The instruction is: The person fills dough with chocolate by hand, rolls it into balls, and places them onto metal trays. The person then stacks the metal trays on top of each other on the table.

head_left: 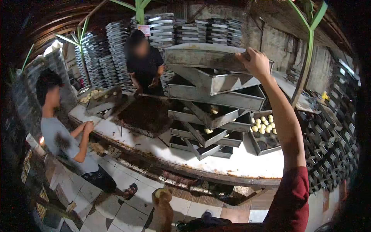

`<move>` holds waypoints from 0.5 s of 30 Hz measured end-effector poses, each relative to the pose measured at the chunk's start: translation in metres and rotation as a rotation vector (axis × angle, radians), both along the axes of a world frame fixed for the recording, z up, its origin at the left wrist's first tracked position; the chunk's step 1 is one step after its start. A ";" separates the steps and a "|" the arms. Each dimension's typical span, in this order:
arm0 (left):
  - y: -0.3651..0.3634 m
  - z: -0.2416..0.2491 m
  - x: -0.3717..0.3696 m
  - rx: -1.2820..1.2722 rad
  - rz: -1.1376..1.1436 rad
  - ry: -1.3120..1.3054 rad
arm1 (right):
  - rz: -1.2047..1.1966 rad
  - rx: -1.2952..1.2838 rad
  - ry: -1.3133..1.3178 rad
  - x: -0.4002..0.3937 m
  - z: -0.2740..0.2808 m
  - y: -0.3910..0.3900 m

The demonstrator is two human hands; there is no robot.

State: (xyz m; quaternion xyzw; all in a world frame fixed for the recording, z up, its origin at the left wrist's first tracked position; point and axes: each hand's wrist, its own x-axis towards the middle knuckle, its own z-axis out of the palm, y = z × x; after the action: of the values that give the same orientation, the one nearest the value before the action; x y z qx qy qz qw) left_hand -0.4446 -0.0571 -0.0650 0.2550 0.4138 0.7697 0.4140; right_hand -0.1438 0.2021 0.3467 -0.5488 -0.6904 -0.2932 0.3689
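My right hand (255, 63) is raised, its fingers closed over the right end of the long metal baking tray (205, 58) on top of a tall stack. Below it, more metal trays (235, 101) lie crosswise over each other, and a few pale dough balls (208, 131) show inside them. Low in the view, over the floor, my left hand (161, 196) is curled around a pale yellow dough ball (165, 191), only partly visible. Just right of the stack, another tray (266, 150) holds several round dough balls (262, 124).
A white worktable (247, 162) carries the stack and a dark board (145, 114). One person (145, 63) stands behind it, another (67, 131) at its left end. Dough pieces lie in a tray (102, 94) there. Piled trays (160, 29) line the back wall; a green-topped post (307, 58) stands right.
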 end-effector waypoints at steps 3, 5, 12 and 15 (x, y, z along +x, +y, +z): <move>0.009 -0.001 0.004 -0.119 0.008 -0.146 | -0.094 0.337 -0.141 0.004 -0.011 0.023; 0.011 -0.009 0.002 -0.113 0.000 0.103 | -0.059 0.358 -0.104 0.000 -0.013 0.022; 0.082 -0.002 0.026 -0.159 -0.233 -0.173 | 0.605 -0.096 0.793 -0.039 -0.228 -0.057; 0.102 0.011 0.039 0.034 -0.442 -0.465 | 0.863 -0.089 0.092 -0.147 -0.321 -0.107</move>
State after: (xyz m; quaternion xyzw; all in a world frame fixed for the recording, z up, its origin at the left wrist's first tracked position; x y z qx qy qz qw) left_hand -0.4060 0.0445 -0.0537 0.1629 0.2297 0.7055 0.6504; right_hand -0.2911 0.0955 0.0254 -0.2377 -0.8515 -0.0574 0.4639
